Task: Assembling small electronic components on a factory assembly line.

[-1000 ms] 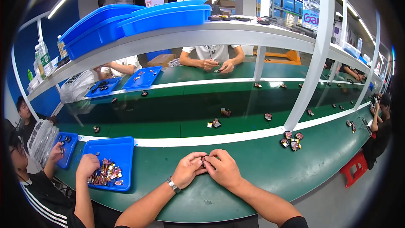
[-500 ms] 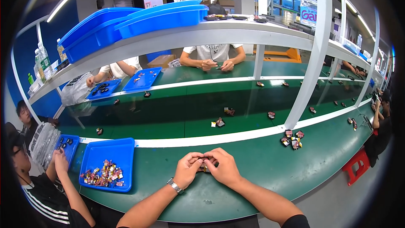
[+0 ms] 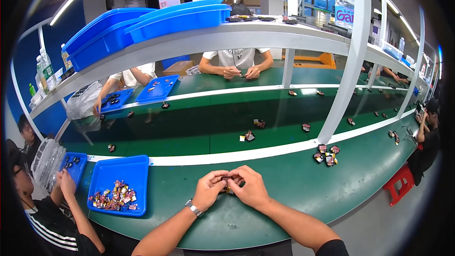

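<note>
Over the near edge of the green table, my left hand (image 3: 209,190) and my right hand (image 3: 248,187) meet with fingers and thumbs closed on one small dark electronic part (image 3: 228,179). A bit of yellow shows beneath it; my fingers cover most of the rest. To the left of my hands is a blue tray (image 3: 146,180) holding a heap of small red, yellow and white components (image 3: 116,197). Several similar black-cased parts (image 3: 327,155) lie grouped on the table to the right.
Beyond a white rail (image 3: 189,160) runs a dark green belt (image 3: 189,135) with scattered small parts. A white post (image 3: 348,61) rises at right, supporting a shelf (image 3: 189,42) with blue trays (image 3: 180,22) and bottles. Co-workers sit opposite and at both sides; a red stool (image 3: 399,186) stands at right.
My hands keep the same grip, with only slight finger movement. Across the belt at left, a co-worker's hand has moved down toward a small part by the blue tray. The view has shifted slightly.
</note>
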Available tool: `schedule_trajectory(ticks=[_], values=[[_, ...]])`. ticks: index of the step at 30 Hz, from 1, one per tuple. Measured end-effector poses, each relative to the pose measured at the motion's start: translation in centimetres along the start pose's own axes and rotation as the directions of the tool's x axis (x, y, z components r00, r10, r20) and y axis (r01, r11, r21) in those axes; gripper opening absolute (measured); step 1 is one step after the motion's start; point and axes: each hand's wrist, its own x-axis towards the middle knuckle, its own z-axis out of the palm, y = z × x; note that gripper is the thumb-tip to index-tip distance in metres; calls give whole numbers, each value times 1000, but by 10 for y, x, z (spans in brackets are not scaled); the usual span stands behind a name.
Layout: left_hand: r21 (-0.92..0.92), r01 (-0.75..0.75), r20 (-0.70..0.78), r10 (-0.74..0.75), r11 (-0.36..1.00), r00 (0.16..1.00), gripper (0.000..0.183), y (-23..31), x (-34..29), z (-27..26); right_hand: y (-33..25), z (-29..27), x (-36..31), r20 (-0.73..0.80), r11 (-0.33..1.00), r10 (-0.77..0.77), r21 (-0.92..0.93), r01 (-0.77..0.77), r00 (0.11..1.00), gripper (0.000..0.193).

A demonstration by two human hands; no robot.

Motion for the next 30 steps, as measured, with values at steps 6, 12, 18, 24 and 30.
schedule_trajectory(ticks=[6,12,18,24,30], values=[[42,-135,-23,136,990,991,31,-8,2,-1,2,0,2,-54,999,-16,-36,14,998,16],[86,-145,-103,154,986,983,25,-8,1,-2,-3,7,0,-45,998,-33,-60,30,998,16],[167,-137,-154,163,976,974,22,-3,-3,-2,-8,11,-1,-18,996,-58,-76,56,998,18],[324,-144,-166,206,935,964,22,1,-5,-8,-16,16,-2,7,993,-110,-46,110,994,19],[82,-73,-83,79,994,993,26,1,-4,-10,-15,14,0,-21,995,-69,-67,67,997,17]])
